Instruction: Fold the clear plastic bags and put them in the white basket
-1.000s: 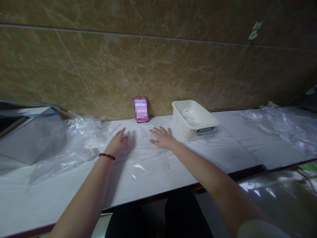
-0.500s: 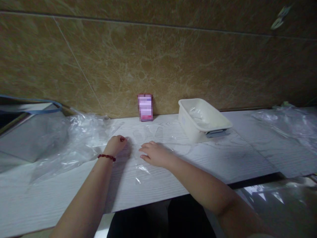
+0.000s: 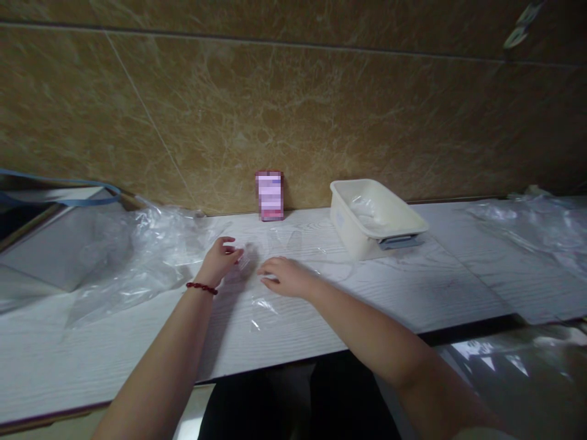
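Note:
A thin clear plastic bag (image 3: 266, 308) lies on the white wood-grain table, its glossy edges showing below and above my right hand (image 3: 285, 278). That hand rests over the bag, fingers curved and thumb apart, with no grip on it visible. To its left, my left hand (image 3: 222, 261), with a dark red bracelet at the wrist, is raised over the table. Its thumb and fingers are apart, close to a faint crumple of clear plastic (image 3: 248, 253); whether they touch it I cannot tell.
A cream plastic bin (image 3: 348, 229) with clear plastic inside stands at the right. A phone (image 3: 270, 195) leans on the brown tiled wall. Loose plastic bags (image 3: 158, 244) lie beside a white box (image 3: 59, 244) at the left. More plastic (image 3: 541, 226) lies far right.
My left hand's fingers have parted from a closed shape, and the hand has shifted slightly right. My right hand stays over the bag, almost unmoved.

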Action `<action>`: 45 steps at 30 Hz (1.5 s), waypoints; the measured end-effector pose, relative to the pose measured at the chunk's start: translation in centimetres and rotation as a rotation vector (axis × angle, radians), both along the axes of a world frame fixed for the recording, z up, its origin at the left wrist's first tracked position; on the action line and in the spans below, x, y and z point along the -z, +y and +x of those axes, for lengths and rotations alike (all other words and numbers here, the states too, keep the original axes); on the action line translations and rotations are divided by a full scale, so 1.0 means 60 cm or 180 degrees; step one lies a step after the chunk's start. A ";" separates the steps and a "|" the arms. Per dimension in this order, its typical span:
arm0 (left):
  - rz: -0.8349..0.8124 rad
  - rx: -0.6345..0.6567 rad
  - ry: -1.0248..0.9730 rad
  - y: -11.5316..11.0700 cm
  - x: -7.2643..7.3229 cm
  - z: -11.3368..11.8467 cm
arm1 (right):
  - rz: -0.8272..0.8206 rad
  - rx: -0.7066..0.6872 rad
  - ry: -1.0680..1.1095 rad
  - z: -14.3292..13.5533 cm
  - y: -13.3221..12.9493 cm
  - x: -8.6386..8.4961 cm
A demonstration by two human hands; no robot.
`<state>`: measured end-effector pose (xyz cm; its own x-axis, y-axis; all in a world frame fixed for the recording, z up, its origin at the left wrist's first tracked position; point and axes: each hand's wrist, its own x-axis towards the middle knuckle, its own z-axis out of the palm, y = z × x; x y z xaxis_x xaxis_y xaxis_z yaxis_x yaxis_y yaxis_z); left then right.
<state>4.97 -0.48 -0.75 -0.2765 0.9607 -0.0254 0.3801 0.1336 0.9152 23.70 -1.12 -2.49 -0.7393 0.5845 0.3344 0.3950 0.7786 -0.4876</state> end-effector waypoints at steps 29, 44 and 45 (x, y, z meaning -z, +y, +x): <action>0.0766 0.1454 0.1829 -0.012 -0.007 0.024 | -0.0353 0.0800 0.0375 -0.003 0.040 0.009; 0.1005 0.2027 0.2455 0.006 0.004 -0.034 | -0.0110 0.0877 0.0100 0.015 0.051 0.014; 0.1016 0.2050 0.2471 0.003 0.002 -0.030 | -0.0124 0.0874 0.0102 0.013 0.051 0.015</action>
